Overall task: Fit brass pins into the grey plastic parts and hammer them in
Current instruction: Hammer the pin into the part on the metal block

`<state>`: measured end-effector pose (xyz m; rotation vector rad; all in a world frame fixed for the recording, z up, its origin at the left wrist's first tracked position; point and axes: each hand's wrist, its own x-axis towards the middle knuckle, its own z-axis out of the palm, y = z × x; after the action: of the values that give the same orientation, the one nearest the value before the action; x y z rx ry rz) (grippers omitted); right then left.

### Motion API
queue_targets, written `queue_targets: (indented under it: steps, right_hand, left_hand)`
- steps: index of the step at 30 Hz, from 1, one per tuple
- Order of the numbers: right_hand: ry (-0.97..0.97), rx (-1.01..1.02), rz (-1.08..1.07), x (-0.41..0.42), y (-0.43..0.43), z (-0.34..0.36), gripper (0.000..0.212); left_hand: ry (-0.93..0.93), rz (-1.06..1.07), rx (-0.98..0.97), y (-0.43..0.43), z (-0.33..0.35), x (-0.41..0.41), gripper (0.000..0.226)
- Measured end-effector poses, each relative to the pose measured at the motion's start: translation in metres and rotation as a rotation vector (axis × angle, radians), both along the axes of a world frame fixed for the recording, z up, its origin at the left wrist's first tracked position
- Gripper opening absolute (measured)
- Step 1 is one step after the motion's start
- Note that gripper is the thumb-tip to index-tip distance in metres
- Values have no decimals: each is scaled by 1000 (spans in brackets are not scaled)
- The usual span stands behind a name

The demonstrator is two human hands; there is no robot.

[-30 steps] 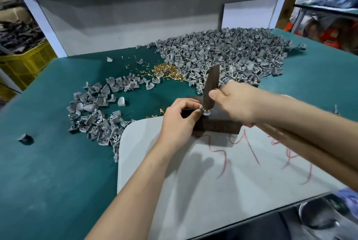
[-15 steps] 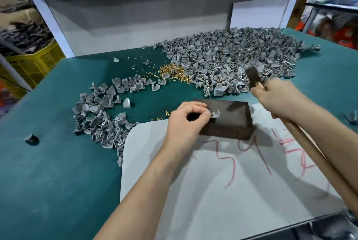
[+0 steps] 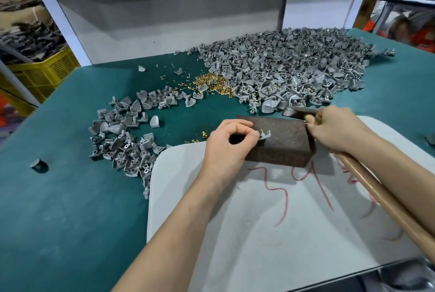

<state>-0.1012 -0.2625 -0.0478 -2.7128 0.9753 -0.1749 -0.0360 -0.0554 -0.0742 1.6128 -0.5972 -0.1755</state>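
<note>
**Q:** Two hands in shot, so what's each one doing?

**Me:** My left hand (image 3: 231, 141) is curled up, thumb and forefinger pinching a small grey plastic part (image 3: 265, 135) and holding it down on top of the dark brown block (image 3: 286, 142). You can see a brass pin (image 3: 261, 131) standing up out of the part, right by my fingertips. My right hand (image 3: 334, 128) is wrapped tight around the hammer (image 3: 297, 112), choked up close to the head. The head sits low over the block's far right corner, just off to the side of the part, and the wooden handle runs back under my forearm.

**Q:** Where's the rest of the stock?

**Me:** Big heap of grey parts (image 3: 289, 65) at the back of the green table (image 3: 58, 209), a smaller scattered bunch (image 3: 122, 136) to my left, and the loose brass pins (image 3: 209, 82) sit in a pile between the two. The block is on a pale board (image 3: 270, 232) with red scribbles.
</note>
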Motion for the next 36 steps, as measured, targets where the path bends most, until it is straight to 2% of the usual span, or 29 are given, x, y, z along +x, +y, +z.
queue_targets:
  steps: [7, 11, 14, 17, 21, 25, 30, 33, 36]
  right_hand:
    - [33, 5, 0, -1, 8, 4, 36]
    - [94, -202, -3, -7, 24, 15, 20]
    - [-90, -224, 74, -9, 35, 31, 11]
    - [-321, -72, 248, -12, 56, 52, 10]
    - [-117, 4, 436, -5, 90, 61, 10]
    - [-63, 106, 379, 3, 93, 61, 20]
    - [-6, 135, 340, 5, 94, 61, 17]
    - [-30, 97, 317, 8, 96, 59, 8]
    - [-26, 66, 298, 10, 101, 59, 9]
  left_hand:
    - [-28, -1, -5, 0, 1, -3, 23]
    - [-135, 0, 30, 0, 2, -9, 23]
    - [-171, -19, 58, 0, 2, -10, 19]
    - [-169, -2, 66, -1, 3, -11, 16]
    - [-159, 18, 82, -2, 4, -12, 18]
    - [-136, 48, 75, -3, 3, -14, 27]
    - [-130, 64, 77, -4, 2, -14, 32]
    - [-119, 69, 72, -4, 2, -14, 30]
    - [-108, 69, 60, -5, 2, -15, 29]
